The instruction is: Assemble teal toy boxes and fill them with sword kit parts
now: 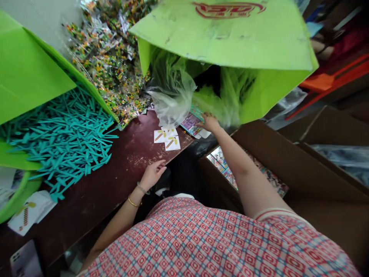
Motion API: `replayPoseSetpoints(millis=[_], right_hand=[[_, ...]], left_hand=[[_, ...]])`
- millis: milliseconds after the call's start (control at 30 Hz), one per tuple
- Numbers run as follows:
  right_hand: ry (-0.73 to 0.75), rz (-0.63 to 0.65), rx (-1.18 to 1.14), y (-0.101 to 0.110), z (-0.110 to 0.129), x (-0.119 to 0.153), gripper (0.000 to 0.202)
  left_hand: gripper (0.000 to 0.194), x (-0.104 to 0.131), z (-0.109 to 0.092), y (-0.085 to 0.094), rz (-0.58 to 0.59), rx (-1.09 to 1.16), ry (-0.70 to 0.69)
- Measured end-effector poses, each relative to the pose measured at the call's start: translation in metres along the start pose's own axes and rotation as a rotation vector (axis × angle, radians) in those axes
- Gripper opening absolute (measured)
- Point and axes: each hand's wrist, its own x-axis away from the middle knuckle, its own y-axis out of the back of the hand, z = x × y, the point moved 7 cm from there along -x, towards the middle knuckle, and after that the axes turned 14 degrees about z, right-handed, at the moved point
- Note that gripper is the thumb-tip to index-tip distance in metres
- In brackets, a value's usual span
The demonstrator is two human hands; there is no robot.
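The colourful printed packets (190, 120) lie at the far right end of the desk (123, 165), partly covered by a clear plastic bag (174, 102). The right hand (211, 122) reaches over to them, its fingers stretched out and touching the packets; I cannot tell whether they grip any. The left hand (152, 175) is at the near edge of the desk, its fingers loosely curled, with nothing seen between them. A beaded bracelet (143, 188) and a gold bangle (133, 202) circle that wrist.

Just left of the packets, a few white cards (172, 144) with a pickaxe picture lie overlapping on the desk. The plastic bag spills from the opening of a large green box (227, 38) with red lettering on its flap. Left of that box is a big heap of small clear bags (106, 57) filled with orange, yellow and green bits. Nearer, teal plastic pickaxes (77, 134) pour out of another green box (31, 65) onto the desk. Below them, at the left, sit a stack of cards (25, 215) and a phone (25, 261).

On the right, beneath the right arm, an open cardboard box (262, 144) holds printed sheets (221, 163). Beyond it, an orange stool (319, 82) stands near another person's arm (324, 50), which is blurred.
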Motion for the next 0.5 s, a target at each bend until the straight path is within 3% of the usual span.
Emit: replayPoseSetpoints(millis=[133,233,367,500], right_hand=[[-0.244,0.109,-0.157,-0.002,-0.018,-0.006,0.098],[-0.333,0.151,-0.227,-0.002,-0.019,-0.013,0.102],[-0.386,0.167,-0.327,0.001,-0.024,-0.013,0.089],[-0.358,0.109,-0.451,0.004,-0.033,-0.002,0.047]], left_hand=[[0.045,-0.008,-0.018,-0.019,0.075,-0.058,-0.052],[0.046,-0.003,-0.008,-0.017,0.065,-0.063,-0.031],[0.053,0.007,0.027,-0.009,0.008,-0.005,0.050],[0.062,-0.002,0.054,-0.007,0.019,0.045,0.072]])
